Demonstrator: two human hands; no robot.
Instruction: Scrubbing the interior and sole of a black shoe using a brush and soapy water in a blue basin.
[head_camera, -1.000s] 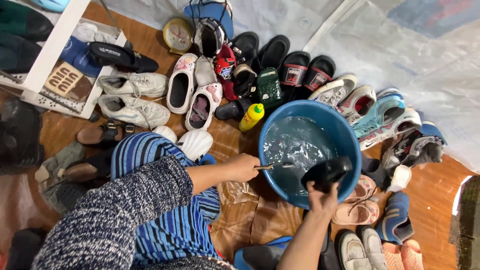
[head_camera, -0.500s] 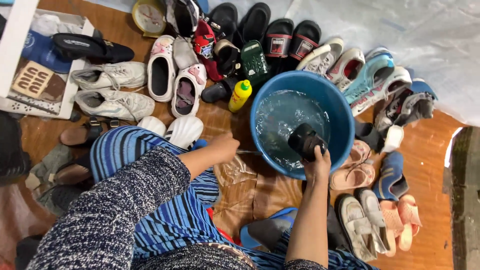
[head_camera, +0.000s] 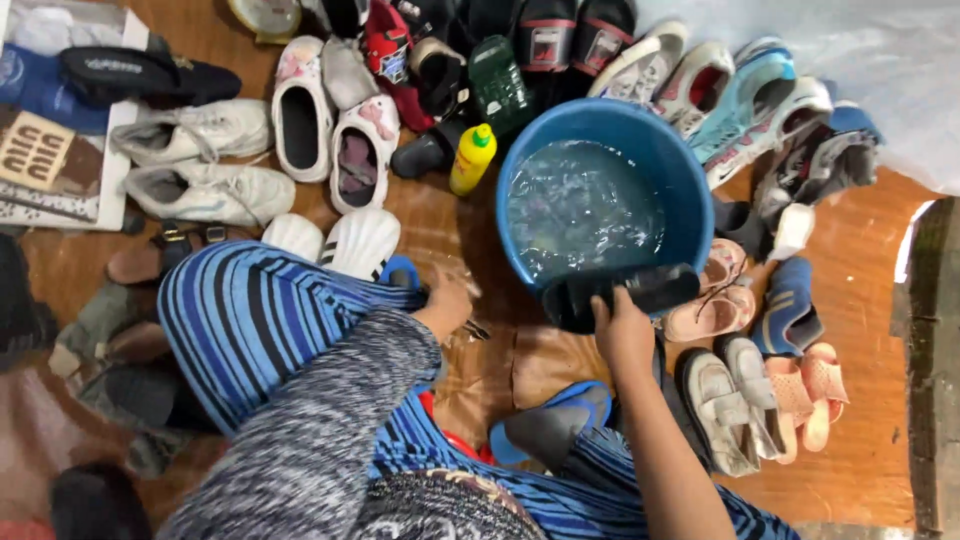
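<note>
Wooden floor crowded with shoes: right hand (head_camera: 622, 333) now grips black shoe (head_camera: 618, 296) on the blue basin's (head_camera: 690, 185) lower rim, lifted from the water, while left hand (head_camera: 448, 305), fingers curled, has dropped floorward at centre frame.

The right hand (head_camera: 622, 335) covers part of the black shoe (head_camera: 620, 293) beneath its fingers; the left hand (head_camera: 447, 305) is motion-blurred, so whatever lies under its fingertips cannot be told
</note>
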